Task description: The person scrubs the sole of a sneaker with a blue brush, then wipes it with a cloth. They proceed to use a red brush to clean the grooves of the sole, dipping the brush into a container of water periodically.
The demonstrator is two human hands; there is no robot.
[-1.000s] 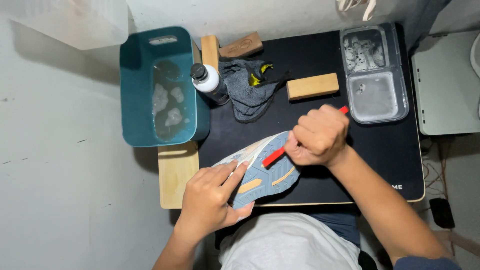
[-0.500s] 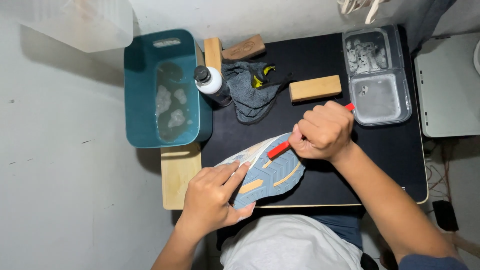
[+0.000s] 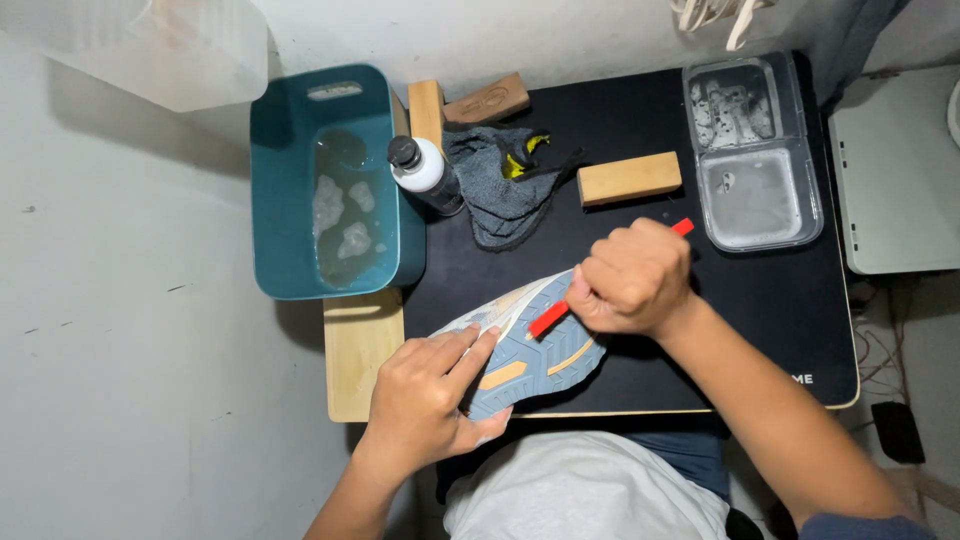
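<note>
At the far left, off the edge of the table, a teal plastic bin holds cloudy water with patches of foam floating in it. Just right of it a small bottle with a dark cap and a white label lies tilted on the black mat, and beside that a crumpled grey cloth with a bit of yellow showing. Below these, the left hand grips a shoe from underneath and along its edge, fingers curled over the rim and thumb pressed against the side, so the shoe is held sole-up above the near edge of the mat. The sole is grey-blue with a deep tread pattern and two orange insets, and a pale upper (cream with an orange trim) peeks out along the top edge. The right hand is closed in a fist around a red-handled tool; its lower end rests on the tread, while the red tip sticks out past the knuckles. Farther right a tan wooden block lies on the mat, and beyond it a clear two-compartment tray with small pale bits in the upper half.
</note>
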